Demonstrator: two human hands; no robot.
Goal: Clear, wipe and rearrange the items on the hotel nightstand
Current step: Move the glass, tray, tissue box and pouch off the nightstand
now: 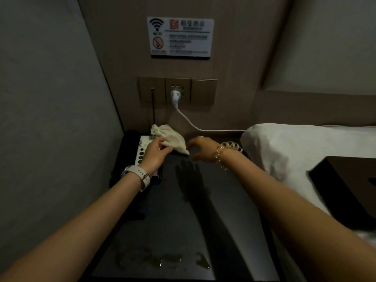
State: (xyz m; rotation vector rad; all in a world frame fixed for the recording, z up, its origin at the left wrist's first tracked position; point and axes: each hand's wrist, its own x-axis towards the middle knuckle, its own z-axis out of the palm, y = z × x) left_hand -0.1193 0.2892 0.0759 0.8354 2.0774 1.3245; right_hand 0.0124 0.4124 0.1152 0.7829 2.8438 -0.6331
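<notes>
Hidden/unclear: left fingertips are lying under the cloth, so the exact grip isn't showing; the phone (142,151) is half covered by the left hand (154,154), w/ only its white panel and a row of dark buttons showing; text on the wall sign (180,36) is too blurred to read; dark box (345,190) on the bed is running off the right edge.
Cloth: a crumpled pale cloth (173,140) is sitting at the back of the nightstand (183,220), just right of the phone, below the sockets.
Left hand: is gripping the cloth's near left edge, fingers curled into the fabric; white watch on the wrist.
Right hand: the right hand (200,147) is hovering just right of the cloth, fingers bent and apart, thumb below, holding nothing; fingertips are near the cloth's right tip, contact unclear. Bead and coil bracelets on the wrist.
Nightstand top: dark, glossy; wet smears are showing near the front edge; hand shadow is falling mid-surface.
Wall: white plug (175,96) is sitting in the socket panel, its cord (203,129) running right behind the pillow (284,147).
</notes>
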